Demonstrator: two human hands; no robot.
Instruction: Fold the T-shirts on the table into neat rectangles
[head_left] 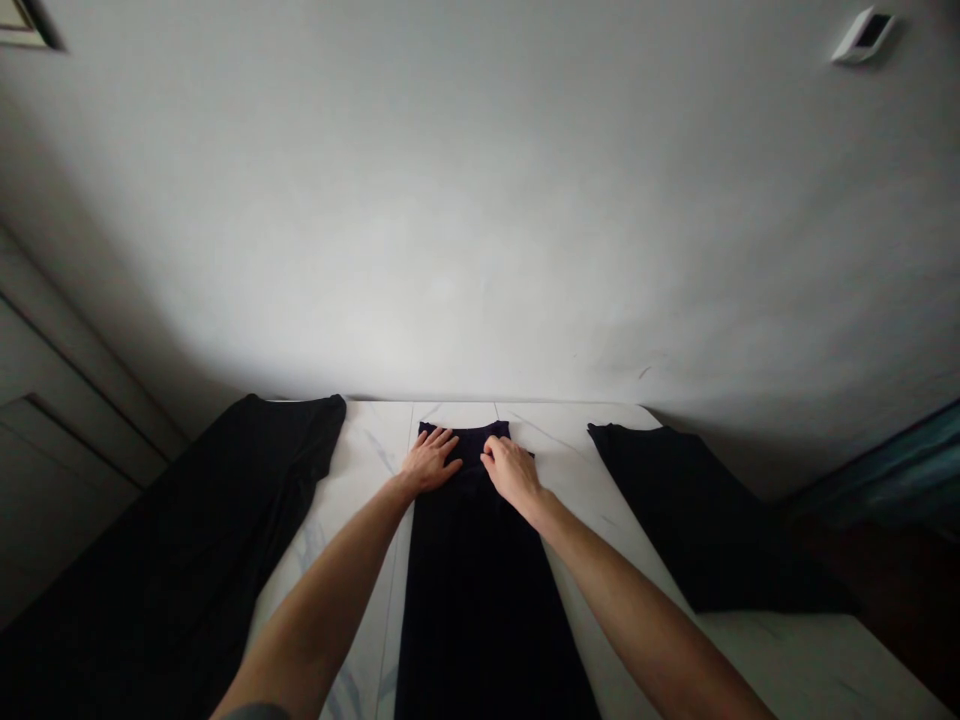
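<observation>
Nearest, the central dark garment (480, 610) lies lengthwise on a pale veined table (795, 655), between the forearms; its near end is cut off by the lower border. Folds and seams vanish in the blackness of the cloth, so its kind is uncertain. Toward its far end, the left hand (431, 461) rests palm down, fingers spread apart. The right hand (511, 468) bends its fingers inward at the opposite edge; whether they pinch cloth cannot be told. The step in hand appears to be straightening this end; the next move seems to call for a steady left palm while the right hand evens the edge. To either side lie a left dark garment (180, 520), partly out of frame, and a right dark garment (720, 530). Beyond stands a grey wall (465, 200).
</observation>
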